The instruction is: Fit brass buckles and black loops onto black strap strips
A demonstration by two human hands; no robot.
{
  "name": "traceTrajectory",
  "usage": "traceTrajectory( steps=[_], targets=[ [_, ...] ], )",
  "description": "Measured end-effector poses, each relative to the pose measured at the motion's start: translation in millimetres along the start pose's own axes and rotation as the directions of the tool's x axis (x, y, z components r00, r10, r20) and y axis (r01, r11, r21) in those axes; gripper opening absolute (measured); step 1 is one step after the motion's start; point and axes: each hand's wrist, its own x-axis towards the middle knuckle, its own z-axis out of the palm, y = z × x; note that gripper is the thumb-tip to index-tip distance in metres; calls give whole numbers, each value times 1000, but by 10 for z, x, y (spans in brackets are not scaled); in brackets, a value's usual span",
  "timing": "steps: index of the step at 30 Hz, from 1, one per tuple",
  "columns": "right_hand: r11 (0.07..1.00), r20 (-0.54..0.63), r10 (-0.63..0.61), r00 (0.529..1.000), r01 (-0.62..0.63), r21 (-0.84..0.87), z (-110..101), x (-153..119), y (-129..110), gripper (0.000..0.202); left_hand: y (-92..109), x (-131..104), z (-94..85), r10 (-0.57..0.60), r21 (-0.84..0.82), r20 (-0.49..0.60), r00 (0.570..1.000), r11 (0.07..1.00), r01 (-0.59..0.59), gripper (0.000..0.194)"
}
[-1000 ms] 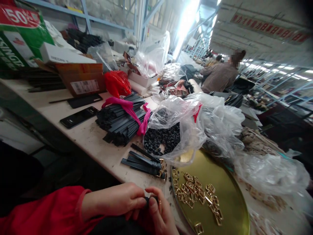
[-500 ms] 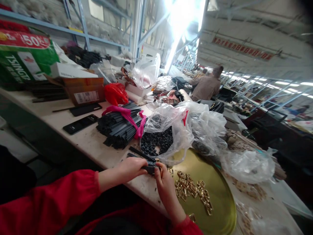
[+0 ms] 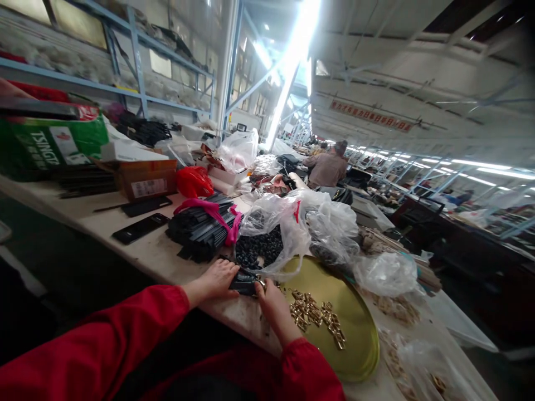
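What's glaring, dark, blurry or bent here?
Head view: the long white ceiling light glares, its outline washed out; head view: the space beneath the pale worktable is nearly black; head view: the small gold metal buckles look soft; head view: the room tilts, outer parts seeming stretched, probably by a wide lens.

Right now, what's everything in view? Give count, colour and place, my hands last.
Table: one, pale, beneath everything near
Phone: one, black, near edge
Strap bundle: one, black, pink tie, centre
Small pieces: many, black, in clear bag
Tray: one, gold-coloured, right
Buckles: many, gold-coloured, on tray
Loose straps: several, black, by hands
Red bag: one, behind bundle
Carton: one, brown, left
Pack: one, green, far left
Shelving: blue, back left
Banner: one, reddish, far back
Person: at least one, brownish top, back
Other clutter: too blurred to count
Left hand: one, over straps
Right hand: one, beside tray
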Motion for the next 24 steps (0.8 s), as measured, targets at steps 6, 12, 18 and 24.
traceTrajectory(
  steps=[6,12,18,24],
  targets=[
    [985,-73,-20,997,32,170,-59,-636,357,38,-14,97,-74,3,15,45,999,1000,-4,74],
    [926,-120,5,993,41,375,25,-1180,581,36,61,34,-157,19,11,81,997,1000,-20,59],
    [982,-66,34,997,-21,186,-25,-848,322,45,194,30,-170,22,37,193,981,999,-30,38],
    [994,82,79,993,-84,63,-13,-281,100,36,340,57,-128,13,40,242,970,999,-24,37]
  ],
)
